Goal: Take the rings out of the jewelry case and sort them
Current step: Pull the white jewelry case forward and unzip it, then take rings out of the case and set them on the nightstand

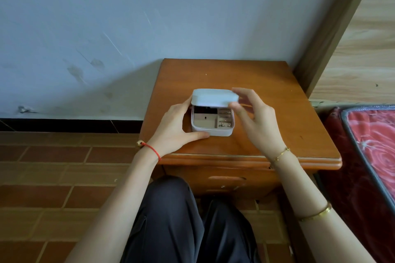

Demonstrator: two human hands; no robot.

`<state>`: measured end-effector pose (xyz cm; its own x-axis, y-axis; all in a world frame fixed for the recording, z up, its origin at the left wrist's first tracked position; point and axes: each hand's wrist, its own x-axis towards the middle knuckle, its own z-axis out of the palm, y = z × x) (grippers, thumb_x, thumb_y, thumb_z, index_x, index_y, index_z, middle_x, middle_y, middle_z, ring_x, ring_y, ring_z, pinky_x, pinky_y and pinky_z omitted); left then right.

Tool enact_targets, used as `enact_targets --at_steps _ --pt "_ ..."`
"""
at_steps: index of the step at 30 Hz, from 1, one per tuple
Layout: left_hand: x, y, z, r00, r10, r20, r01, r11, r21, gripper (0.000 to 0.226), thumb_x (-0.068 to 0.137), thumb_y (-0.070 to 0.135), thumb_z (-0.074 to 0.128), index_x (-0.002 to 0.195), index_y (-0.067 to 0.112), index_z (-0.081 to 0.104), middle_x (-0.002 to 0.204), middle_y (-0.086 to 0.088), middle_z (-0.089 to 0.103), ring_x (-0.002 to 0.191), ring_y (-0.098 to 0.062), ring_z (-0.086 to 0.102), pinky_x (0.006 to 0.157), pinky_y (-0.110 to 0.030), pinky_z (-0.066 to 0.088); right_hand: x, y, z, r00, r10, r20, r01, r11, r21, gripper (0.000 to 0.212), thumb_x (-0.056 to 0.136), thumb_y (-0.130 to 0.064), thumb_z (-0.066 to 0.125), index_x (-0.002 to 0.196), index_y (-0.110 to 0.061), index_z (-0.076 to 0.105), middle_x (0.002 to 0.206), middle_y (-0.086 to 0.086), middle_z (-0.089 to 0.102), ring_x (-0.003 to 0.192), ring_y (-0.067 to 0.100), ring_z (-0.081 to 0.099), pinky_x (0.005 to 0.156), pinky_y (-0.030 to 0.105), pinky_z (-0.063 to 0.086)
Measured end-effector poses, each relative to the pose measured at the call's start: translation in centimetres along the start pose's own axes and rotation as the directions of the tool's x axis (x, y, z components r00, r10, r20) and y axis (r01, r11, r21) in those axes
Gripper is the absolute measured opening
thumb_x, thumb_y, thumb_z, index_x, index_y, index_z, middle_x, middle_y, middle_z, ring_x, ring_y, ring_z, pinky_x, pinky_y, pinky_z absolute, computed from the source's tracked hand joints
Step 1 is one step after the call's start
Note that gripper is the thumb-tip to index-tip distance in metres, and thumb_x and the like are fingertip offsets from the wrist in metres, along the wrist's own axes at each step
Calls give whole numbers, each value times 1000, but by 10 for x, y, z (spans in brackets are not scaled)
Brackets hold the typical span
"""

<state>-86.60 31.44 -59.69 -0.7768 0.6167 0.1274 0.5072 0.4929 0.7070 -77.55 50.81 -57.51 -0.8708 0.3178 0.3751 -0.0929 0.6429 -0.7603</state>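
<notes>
A home bedroom, as I see it through the head camera: a wooden bedside cabinet (pixel 245 96) stands against a pale painted wall (pixel 128 28), beside a bed (pixel 363 156) with a wooden headboard (pixel 367 38) and red rose-patterned mattress, over a brown brick-tiled floor (pixel 53 177).

I see the small white jewelry case (pixel 211 123) mid-table, its lid (pixel 214 97) raised at the far side; small rings (pixel 224 118) lie in its right compartments.
</notes>
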Motion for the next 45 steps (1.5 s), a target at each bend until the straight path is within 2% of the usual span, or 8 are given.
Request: enact_targets --at_steps 5,8,12,17,20,23,33,45 --pt "0 -2 1 1000 -13 -7 13 1000 12 102 68 56 77 152 33 24 143 11 47 134 -10 38 110 -43 37 43 -2 1 993 -26 -114 18 997 -74 30 99 -33 48 106 -9 64 90 -6 63 73 -2 55 59 3 39" --pt "-2 -3 1 1000 -13 -19 14 1000 21 100 69 53 78 152 31 26 144 10 44 136 -9 34 113 -40 34 70 4 4 991 26 -130 -36 996 -76 35 99 -40 45 75 -18 57 70 0 61 63 14 55 52 14 35" --pt "-1 -1 1 1000 -5 -23 6 1000 28 100 71 48 79 152 29 24 145 9 43 136 -7 32 112 -33 30 96 15 8 988 98 -118 -107 992 -72 60 99 -47 40 72 5 53 73 24 66 73 38 63 66 36 49" --pt "-1 -2 2 999 -17 -28 18 1000 22 101 70 48 79 152 29 23 145 10 41 137 -6 30 113 -33 29 113 25 12 982 178 -62 -181 982 -53 70 97 -53 39 77 11 58 75 21 70 73 36 68 75 47 56" --pt "0 -5 2 999 -14 -31 15 999 33 102 69 51 78 152 30 22 146 10 40 137 -6 30 114 -34 30 124 29 13 967 251 -34 -253 966 -59 71 95 -56 40 77 9 60 72 17 71 64 27 68 77 37 57" --pt "0 -4 2 999 -15 -47 17 999 30 102 69 49 79 152 27 24 146 10 40 138 -6 30 113 -33 29 131 30 15 953 304 -1 -303 949 -92 63 95 -57 41 70 -3 60 64 8 65 46 7 58 64 19 53" --pt "0 -3 3 998 -20 -56 22 999 39 102 69 47 80 152 27 25 147 9 39 138 -7 29 113 -31 29 142 39 23 899 426 100 -414 902 -122 59 94 -59 40 85 -6 64 60 2 59 47 10 54 46 16 44" --pt "0 -4 2 999 -31 -36 32 999 42 103 69 49 79 152 29 23 145 9 40 137 -7 30 112 -29 29 129 31 18 946 323 -26 -324 944 -58 60 92 -62 41 67 -9 56 59 10 62 48 14 58 65 29 54"
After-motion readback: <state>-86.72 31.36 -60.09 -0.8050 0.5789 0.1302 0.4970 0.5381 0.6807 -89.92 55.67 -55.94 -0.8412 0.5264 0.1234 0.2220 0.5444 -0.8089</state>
